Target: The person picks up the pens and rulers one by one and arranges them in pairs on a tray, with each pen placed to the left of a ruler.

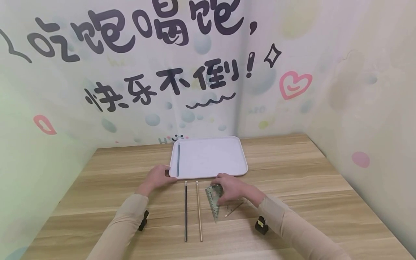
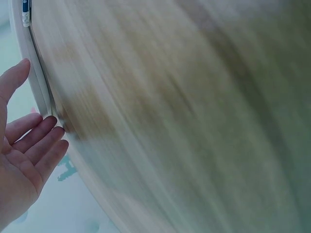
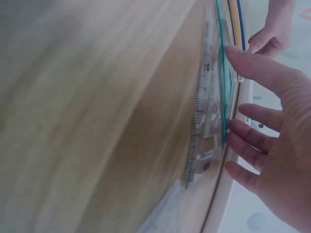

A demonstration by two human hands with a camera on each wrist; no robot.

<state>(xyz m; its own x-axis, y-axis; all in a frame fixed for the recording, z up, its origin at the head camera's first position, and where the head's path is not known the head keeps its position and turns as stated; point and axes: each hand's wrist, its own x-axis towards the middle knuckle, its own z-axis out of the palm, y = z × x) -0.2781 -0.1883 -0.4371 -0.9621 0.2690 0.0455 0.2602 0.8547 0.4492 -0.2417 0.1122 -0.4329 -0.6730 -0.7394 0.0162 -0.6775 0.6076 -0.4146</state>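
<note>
My left hand [image 1: 159, 176] rests at the near left corner of a white tray [image 1: 214, 159]. Its thumb lies along the front rim; in the left wrist view the fingertips reach the tray's edge, fingers nearly straight. A blue-grey pencil [image 1: 178, 159] lies along the tray's left side. Over a greenish clear set square [image 1: 212, 198], my right hand [image 1: 231, 188] pinches its edges between thumb and fingertips. Beside it lies a second clear set square [image 1: 234, 207], partly hidden under the hand; its ruled scale [image 3: 195, 111] shows in the right wrist view.
A dark pencil [image 1: 186, 213] and a gold pencil [image 1: 199, 213] lie side by side in front of the tray, eraser ends toward it. Small black devices [image 1: 261, 225] show beside both sleeves. The wooden table [image 1: 282, 159] meets a printed wall covering behind the tray.
</note>
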